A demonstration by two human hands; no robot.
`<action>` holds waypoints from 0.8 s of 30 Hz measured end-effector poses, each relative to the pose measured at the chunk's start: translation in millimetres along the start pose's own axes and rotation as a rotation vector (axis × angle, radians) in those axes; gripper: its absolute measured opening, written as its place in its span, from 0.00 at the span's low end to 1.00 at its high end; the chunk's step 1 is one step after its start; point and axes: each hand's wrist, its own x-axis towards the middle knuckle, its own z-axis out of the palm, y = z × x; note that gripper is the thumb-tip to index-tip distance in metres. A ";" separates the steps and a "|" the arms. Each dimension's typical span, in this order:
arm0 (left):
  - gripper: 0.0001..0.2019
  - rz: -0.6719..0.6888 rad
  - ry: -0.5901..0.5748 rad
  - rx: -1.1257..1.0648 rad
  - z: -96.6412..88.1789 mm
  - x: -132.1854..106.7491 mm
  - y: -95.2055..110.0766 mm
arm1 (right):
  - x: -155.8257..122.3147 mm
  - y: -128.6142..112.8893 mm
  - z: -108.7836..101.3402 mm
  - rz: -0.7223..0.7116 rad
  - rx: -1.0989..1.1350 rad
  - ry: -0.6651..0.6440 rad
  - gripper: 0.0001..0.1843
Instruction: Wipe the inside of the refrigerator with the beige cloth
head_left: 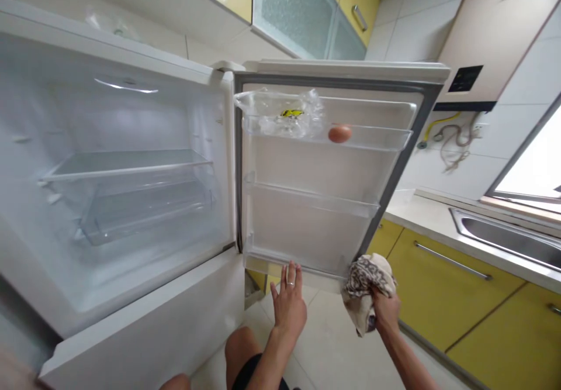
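Left hand point(288, 308) open, fingers spread, tips at lower edge of fridge door point(307, 168) | right hand point(385, 311) fisted around patterned cloth point(366, 279), at door's bottom outer corner | cloth probably soft, light, limp: hold it bunched | egg point(339, 133) on top door shelf, fragile.

white all over the fridge point(131, 285), grey along its door gasket point(407, 144). orange-brown on the egg point(339, 133). clear on the plastic bag point(280, 115), with a yellow and black patch inside. beige with a dark brown swirled print on the cloth point(362, 279). bright yellow on the cabinets point(438, 296), steel grey on the sink point(508, 235), black on the shorts point(249, 375).
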 end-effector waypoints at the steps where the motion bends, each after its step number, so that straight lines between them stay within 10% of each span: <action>1: 0.45 0.002 0.002 0.006 0.1 -0.1 -0.6 | 7.4 -17.4 -0.8 -0.048 0.017 -0.009 0.28; 11: 0.46 -0.021 -0.005 0.038 0.9 2.7 1.7 | 77.0 -209.0 8.7 -0.700 0.217 0.125 0.27; 24: 0.51 -0.033 0.088 0.023 36.2 14.1 -7.3 | 131.5 -436.8 1.9 -1.154 0.502 0.157 0.20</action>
